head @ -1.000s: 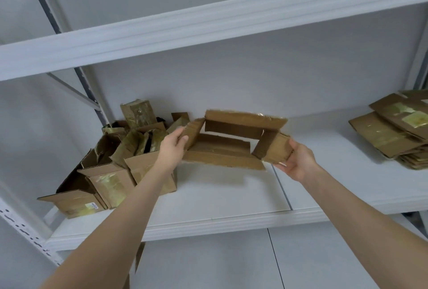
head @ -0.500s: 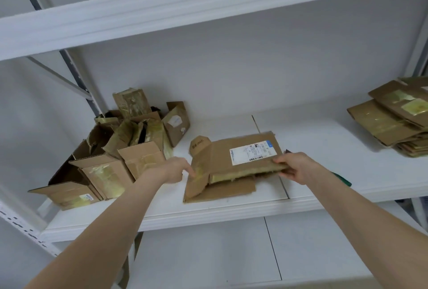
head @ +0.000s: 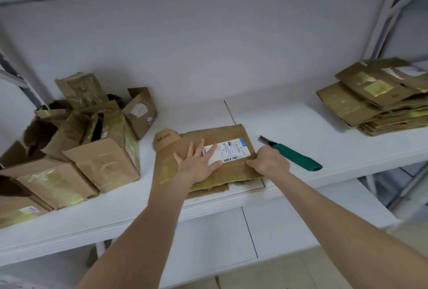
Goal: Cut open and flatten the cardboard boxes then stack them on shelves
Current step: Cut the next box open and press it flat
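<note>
flattened box (head: pixel 220 134) under left hand (head: pixel 199 164), fingers spread | right hand (head: pixel 269 161) gripping its edge

Soft, even light surrounds my right grip (head: pixel 268 161), shadows faint beneath it, far edges bowed and slightly smeared.

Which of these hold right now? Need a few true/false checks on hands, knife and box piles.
1. The left hand presses flat on the flattened box. True.
2. The right hand holds the green knife. False: it grips the box's right edge; the knife lies on the shelf beside it.
3. A stack of flattened cardboard lies at the shelf's right end. True.
4. The unflattened boxes stand right of the knife. False: they are piled at the left.
</note>
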Available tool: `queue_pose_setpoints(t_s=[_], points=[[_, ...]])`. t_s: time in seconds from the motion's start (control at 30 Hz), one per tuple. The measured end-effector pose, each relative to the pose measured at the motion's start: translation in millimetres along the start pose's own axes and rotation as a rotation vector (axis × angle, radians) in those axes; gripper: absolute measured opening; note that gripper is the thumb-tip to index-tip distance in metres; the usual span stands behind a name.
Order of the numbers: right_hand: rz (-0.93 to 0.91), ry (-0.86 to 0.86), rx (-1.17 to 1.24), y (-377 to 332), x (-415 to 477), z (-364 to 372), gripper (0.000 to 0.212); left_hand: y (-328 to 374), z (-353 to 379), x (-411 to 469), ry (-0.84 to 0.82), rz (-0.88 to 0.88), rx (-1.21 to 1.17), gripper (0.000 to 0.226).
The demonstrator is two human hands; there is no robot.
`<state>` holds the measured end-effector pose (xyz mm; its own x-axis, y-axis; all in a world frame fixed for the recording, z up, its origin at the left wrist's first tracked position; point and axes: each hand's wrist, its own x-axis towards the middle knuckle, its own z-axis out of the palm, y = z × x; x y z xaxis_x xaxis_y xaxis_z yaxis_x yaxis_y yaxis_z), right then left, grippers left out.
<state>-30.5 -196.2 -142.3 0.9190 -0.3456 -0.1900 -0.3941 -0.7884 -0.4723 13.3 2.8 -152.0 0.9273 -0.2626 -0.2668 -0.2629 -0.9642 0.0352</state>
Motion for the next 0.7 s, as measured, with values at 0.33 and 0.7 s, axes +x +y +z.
queue_pose_setpoints(t_s=[0.33, 0.7], points=[[-0.028, 0.178, -0.448, 47, 38, 3, 0.040, 5, 33, 8, 0.002, -0.007, 0.055, 0.070], [-0.294, 0.212, -0.249, 18, 54, 2, 0.042, 10, 36, 4, -0.002, -0.018, 0.055, 0.069]])
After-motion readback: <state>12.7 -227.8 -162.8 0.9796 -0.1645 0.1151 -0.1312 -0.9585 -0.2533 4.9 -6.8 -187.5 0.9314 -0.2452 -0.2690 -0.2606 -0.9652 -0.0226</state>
